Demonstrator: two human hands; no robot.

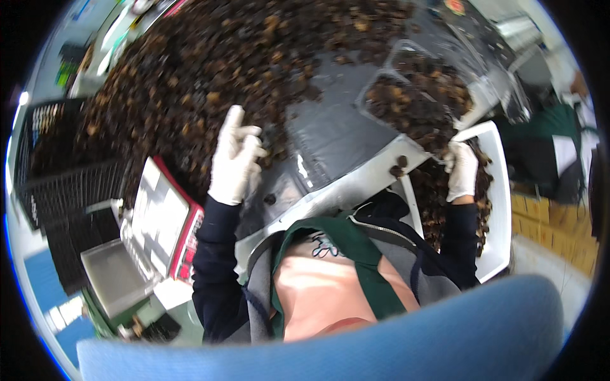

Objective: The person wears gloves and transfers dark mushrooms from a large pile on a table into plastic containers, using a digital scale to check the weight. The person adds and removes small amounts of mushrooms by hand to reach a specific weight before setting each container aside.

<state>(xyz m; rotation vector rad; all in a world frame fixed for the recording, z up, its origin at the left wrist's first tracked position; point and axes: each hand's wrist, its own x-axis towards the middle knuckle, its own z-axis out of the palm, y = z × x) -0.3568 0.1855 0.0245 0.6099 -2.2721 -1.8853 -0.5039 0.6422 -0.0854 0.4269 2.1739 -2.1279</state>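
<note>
My left hand (236, 162), in a white glove, is raised over the near edge of a heap of dark brown pieces that look like dried mushrooms (210, 82). Its fingers are apart and nothing is in them. My right hand (462, 170), also gloved in white, is above a white bin (501, 209) with more dark pieces inside. Those fingers are curled at the near corner of a clear plastic tray (375, 86) filled with brown pieces; blur hides what they hold, if anything. A few loose pieces (399, 166) lie on the table edge beside the bin.
Dark plastic sheeting (343, 127) covers the table. At the left stand a red and white weighing scale (165, 213), black crates (70, 190) and a clear, shallow container (117, 273). Cardboard boxes (559, 232) are stacked at the right. A blue blurred band (330, 330) crosses the bottom.
</note>
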